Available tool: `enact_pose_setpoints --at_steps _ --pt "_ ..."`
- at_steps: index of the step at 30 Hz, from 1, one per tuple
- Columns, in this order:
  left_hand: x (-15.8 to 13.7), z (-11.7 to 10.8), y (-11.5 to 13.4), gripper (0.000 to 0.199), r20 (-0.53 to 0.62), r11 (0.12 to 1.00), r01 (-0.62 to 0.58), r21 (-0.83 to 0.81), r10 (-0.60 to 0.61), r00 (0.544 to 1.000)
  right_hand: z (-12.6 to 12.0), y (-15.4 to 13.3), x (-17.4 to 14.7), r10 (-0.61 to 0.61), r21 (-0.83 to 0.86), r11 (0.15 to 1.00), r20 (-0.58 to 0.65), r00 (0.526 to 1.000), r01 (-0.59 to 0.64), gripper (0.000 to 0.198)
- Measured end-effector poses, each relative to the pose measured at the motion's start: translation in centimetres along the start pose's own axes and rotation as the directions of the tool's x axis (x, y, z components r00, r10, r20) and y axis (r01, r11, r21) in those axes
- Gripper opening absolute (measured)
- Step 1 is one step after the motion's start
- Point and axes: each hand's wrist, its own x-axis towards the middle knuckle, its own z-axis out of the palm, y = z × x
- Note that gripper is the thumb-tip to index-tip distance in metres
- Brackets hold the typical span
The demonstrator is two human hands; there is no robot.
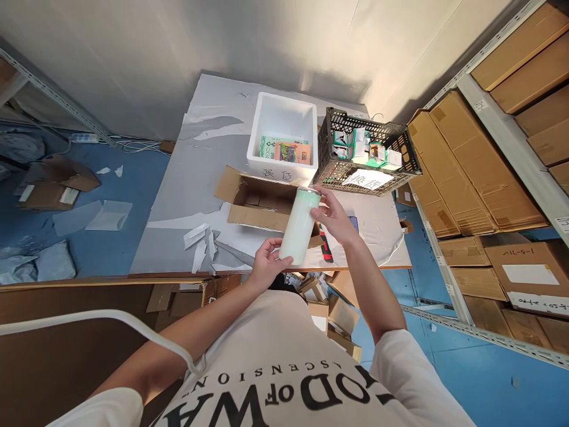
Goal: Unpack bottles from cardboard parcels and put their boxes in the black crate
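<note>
Held in both hands over the table's front edge is a tall tumbler [297,228], pale mint at the top and whiter below, with a metallic rim. It leans slightly, its top end away from me. My left hand [267,262] grips its lower end with the fingers around the base. Near the rim, my right hand [332,217] is closed on the upper right side. Just behind the tumbler lies an open cardboard box [258,214], its flaps spread and part of it hidden. A red and black tool [326,248], perhaps a cutter, rests beside my right forearm.
A white foam box [284,169] holding colourful printed papers stands at the back. To its right is a black plastic crate [342,172] with several small boxes. Torn paper [200,243] lies on the table [173,190] at left. Shelves with cartons [524,267] flank the right.
</note>
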Motion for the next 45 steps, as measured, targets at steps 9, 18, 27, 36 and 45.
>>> enact_pose_setpoints --at_steps 9,18,27,36,45 --pt "-0.2 0.5 3.0 0.058 0.298 0.898 0.358 -0.255 -0.279 0.913 -1.5 -1.7 0.6 -0.079 0.056 0.995 -0.015 0.997 0.08 0.068" --pt "-0.8 1.0 1.4 0.066 0.183 0.966 0.159 -0.206 -0.121 0.976 -0.4 -1.2 1.1 -0.006 0.177 0.984 -0.092 0.996 0.022 0.048" --pt "-1.1 0.7 0.3 0.054 0.187 0.929 0.27 -0.253 -0.227 0.956 -1.5 -1.6 0.5 -0.03 0.169 0.985 0.052 0.998 0.021 0.056" --pt "-0.1 0.5 -1.1 0.064 0.264 0.948 0.29 -0.134 -0.248 0.932 -2.6 -0.1 0.7 -0.144 0.223 0.962 -0.08 0.986 0.158 0.047" --pt "4.6 1.1 -2.9 0.05 0.626 0.116 -0.645 0.756 0.162 0.763 -5.6 1.4 -3.2 -0.429 -0.178 0.902 -0.464 0.775 0.393 0.044"
